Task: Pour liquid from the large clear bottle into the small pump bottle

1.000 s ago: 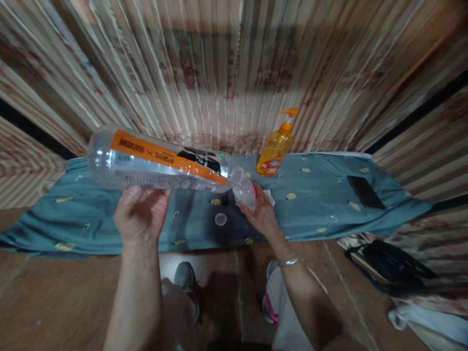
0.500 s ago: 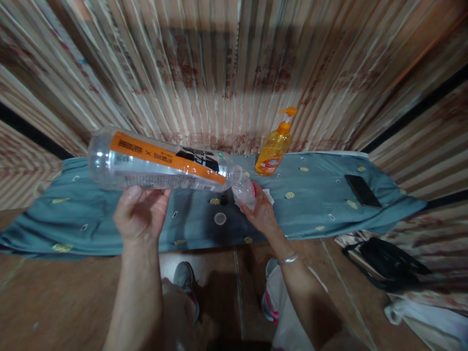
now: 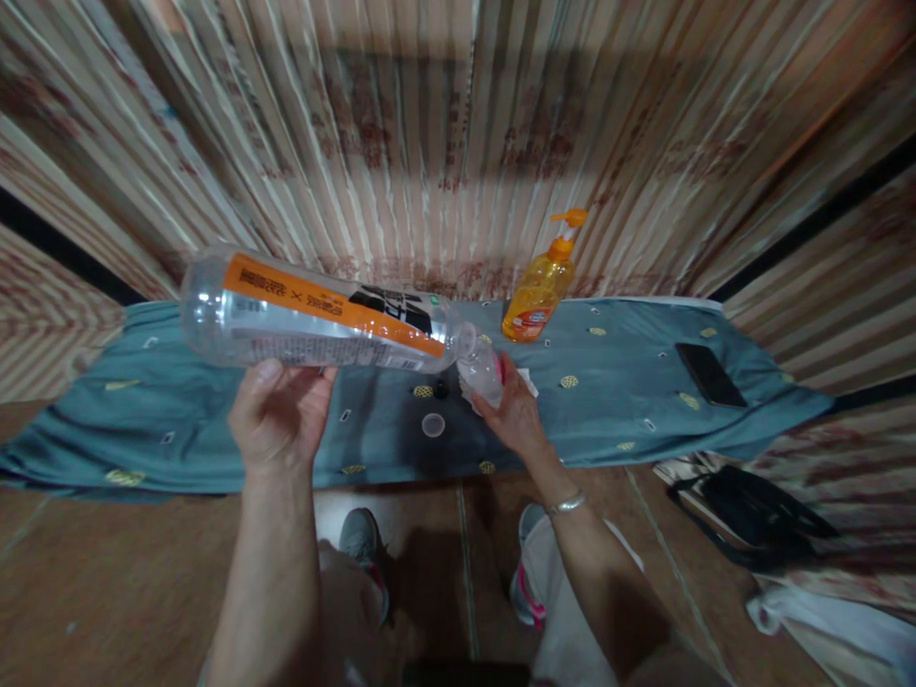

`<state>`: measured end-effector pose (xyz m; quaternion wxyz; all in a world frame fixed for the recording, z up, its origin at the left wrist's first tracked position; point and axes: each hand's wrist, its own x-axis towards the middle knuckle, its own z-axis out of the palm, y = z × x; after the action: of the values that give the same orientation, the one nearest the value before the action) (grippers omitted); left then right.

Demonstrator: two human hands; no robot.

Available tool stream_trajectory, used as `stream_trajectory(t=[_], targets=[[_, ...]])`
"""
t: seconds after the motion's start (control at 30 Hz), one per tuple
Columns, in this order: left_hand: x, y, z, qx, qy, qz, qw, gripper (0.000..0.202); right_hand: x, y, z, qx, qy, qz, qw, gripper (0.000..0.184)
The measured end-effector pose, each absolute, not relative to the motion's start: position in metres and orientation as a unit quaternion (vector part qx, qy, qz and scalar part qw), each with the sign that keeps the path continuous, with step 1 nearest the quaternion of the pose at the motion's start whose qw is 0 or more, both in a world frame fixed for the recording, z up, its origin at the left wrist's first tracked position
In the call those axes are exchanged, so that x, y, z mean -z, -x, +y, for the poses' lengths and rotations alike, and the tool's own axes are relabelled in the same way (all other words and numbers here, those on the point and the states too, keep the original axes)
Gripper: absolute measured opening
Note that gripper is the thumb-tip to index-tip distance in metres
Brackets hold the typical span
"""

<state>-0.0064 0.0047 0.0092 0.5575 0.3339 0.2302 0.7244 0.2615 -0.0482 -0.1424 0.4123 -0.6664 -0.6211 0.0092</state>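
A large clear plastic bottle (image 3: 322,315) with an orange and silver label lies nearly level in the air, its neck pointing right. My left hand (image 3: 282,410) grips it from below, thumb on the near side. At its mouth is a small clear container (image 3: 481,372) with a pink part, held in my right hand (image 3: 515,410); the mouth touches or almost touches it. Whether liquid passes between them I cannot tell. On the cloth below lie a round translucent lid (image 3: 433,425) and a small black cap (image 3: 441,388).
A pump bottle of yellow liquid (image 3: 538,291) stands at the back of the teal cloth (image 3: 386,448). White paper (image 3: 528,382) lies behind my right hand. A black phone (image 3: 710,374) rests at the right. Striped curtains (image 3: 401,143) hang behind; a black bag (image 3: 751,515) sits at lower right.
Little differs. The large bottle and both hands appear shifted very slightly right, partly with the camera view; both holds stay the same.
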Motion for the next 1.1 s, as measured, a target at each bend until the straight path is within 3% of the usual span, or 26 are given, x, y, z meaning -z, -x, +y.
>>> stream_trajectory(t=[0.27, 1.1], targets=[[-0.01, 0.005, 0.004, -0.721, -0.338, 0.228, 0.56, 0.028, 0.139, -0.264, -0.048, -0.016, 0.672, -0.618, 0.407, 0.085], [-0.005, 0.006, 0.006, -0.714, -0.333, 0.21, 0.579, 0.043, 0.13, -0.271, -0.046, -0.012, 0.678, -0.641, 0.359, 0.083]])
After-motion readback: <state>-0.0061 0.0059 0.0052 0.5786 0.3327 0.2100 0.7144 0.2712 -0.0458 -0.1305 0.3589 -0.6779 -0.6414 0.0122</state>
